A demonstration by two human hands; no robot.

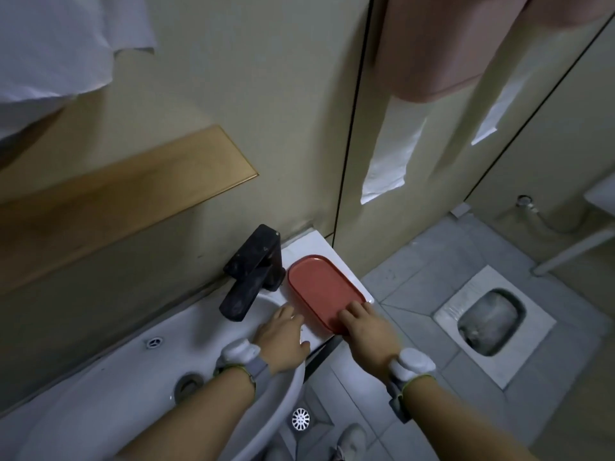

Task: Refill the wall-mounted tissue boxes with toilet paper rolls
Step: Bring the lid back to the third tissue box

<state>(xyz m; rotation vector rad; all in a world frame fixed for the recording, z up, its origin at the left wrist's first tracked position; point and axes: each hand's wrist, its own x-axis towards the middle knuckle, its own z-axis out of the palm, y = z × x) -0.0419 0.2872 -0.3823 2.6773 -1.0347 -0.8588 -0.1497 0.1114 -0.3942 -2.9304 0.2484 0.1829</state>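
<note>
Both forearms are bare, no sleeves. Each wrist wears a grey strap with a green edge, carrying a rounded white device: left band point(244, 359), right band point(411, 369). A pale shoe point(351, 440) shows below.

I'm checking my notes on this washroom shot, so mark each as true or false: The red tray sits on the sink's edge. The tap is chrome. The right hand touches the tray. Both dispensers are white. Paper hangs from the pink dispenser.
1. The red tray sits on the sink edge: true.
2. The tap is chrome: false, it is black.
3. The right hand touches the tray: true, at its near end.
4. Both dispensers are white: false, the right one is a pink dispenser.
5. Paper hangs from the pink dispenser: true.
</note>
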